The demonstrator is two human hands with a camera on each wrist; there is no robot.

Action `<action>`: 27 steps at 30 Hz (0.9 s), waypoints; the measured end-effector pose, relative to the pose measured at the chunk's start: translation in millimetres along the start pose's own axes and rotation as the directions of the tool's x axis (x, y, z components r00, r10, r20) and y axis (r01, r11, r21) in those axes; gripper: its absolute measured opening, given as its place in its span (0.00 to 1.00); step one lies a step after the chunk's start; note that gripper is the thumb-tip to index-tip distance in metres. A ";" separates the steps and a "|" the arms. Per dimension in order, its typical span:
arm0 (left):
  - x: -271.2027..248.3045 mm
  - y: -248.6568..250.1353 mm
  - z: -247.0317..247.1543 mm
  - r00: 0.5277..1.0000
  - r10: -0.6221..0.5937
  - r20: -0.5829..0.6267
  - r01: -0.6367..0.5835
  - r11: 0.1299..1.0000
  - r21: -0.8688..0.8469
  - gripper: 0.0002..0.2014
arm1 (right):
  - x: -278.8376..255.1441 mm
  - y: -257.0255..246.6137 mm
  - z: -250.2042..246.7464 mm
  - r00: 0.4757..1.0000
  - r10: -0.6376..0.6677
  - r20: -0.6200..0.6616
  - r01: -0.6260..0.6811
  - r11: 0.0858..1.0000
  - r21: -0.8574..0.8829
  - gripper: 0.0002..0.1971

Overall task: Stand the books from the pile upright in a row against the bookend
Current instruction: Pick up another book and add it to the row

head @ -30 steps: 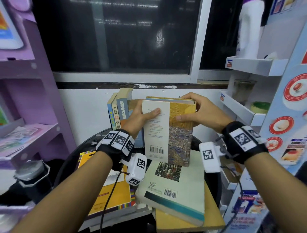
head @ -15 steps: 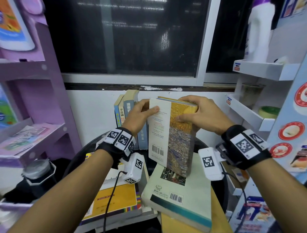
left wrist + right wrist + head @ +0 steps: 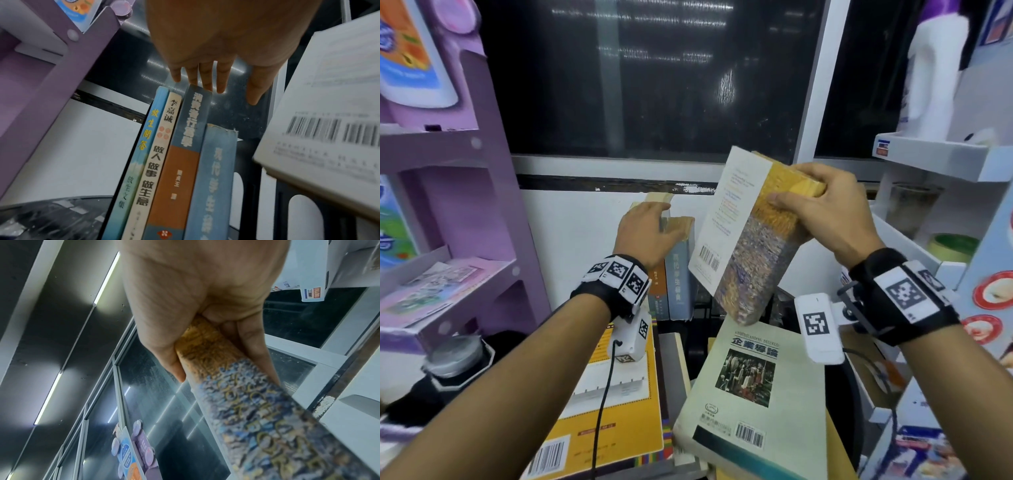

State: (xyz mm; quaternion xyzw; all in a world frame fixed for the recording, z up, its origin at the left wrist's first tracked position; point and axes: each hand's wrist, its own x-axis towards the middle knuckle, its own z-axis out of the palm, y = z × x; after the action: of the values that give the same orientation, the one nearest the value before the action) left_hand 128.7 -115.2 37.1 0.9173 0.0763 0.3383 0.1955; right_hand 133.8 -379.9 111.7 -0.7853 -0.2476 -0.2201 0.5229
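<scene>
head view first: right hand (image 3: 822,209) is clamped round the top of a thick book (image 3: 743,236) with a yellow-and-mottled spine, thumb on the cover, fingers over the top edge. book is tilted and up in the air, just right of the upright row (image 3: 671,270) standing against the white wall. its white back cover has a barcode and small print too blurry to read. left hand (image 3: 647,233) lies flat on top of the row, fingers straight, holding nothing. below the row lies the pile: a pale green book (image 3: 756,394) printed "企業導論" with a barcode, and left of it a yellow book (image 3: 619,404), partly hidden by the left arm. bookend isn't really visible from here.

left wrist view shows what the head cam can't: the row's spines. left to right: a light blue one "放生問答", a cream one "李嘉誠 做人 做事 做生意", a blue-and-orange one "消費者行為學", and a shorter blue one i can only half read. fingertips (image 3: 207,84) touch the tallest spine's top. right of the row there's a black frame (image 3: 265,186) with rounded cutouts, mostly cut off. held book's barcode is a blur at the right edge.

right wrist view: only the palm and fingers wrapped round the spine (image 3: 246,402); gold lettering there, unreadable.
</scene>
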 end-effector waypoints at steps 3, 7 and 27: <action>6.6 -6.5 6.5 0.999 0.013 0.051 -0.015 0.998 0.056 0.32 | 12.6 -5.8 1.6 0.999 -0.005 -0.049 0.007 1.000 0.022 0.18; 13.8 -6.8 12.8 0.997 0.041 0.071 -0.050 0.989 0.141 0.35 | 26.1 -12.0 7.9 0.995 0.007 -0.098 -0.002 0.999 0.053 0.15; 12.5 -17.7 24.6 0.996 0.088 -0.021 -0.083 0.979 0.186 0.34 | 50.5 -0.1 53.9 0.972 0.068 -0.225 -0.082 0.995 -0.054 0.16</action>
State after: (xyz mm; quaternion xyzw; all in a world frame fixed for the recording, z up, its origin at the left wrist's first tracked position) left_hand 154.0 -103.2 20.2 0.9290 0.0707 0.3510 0.0934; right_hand 177.8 -321.7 123.1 -0.7805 -0.1505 -0.2948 0.5304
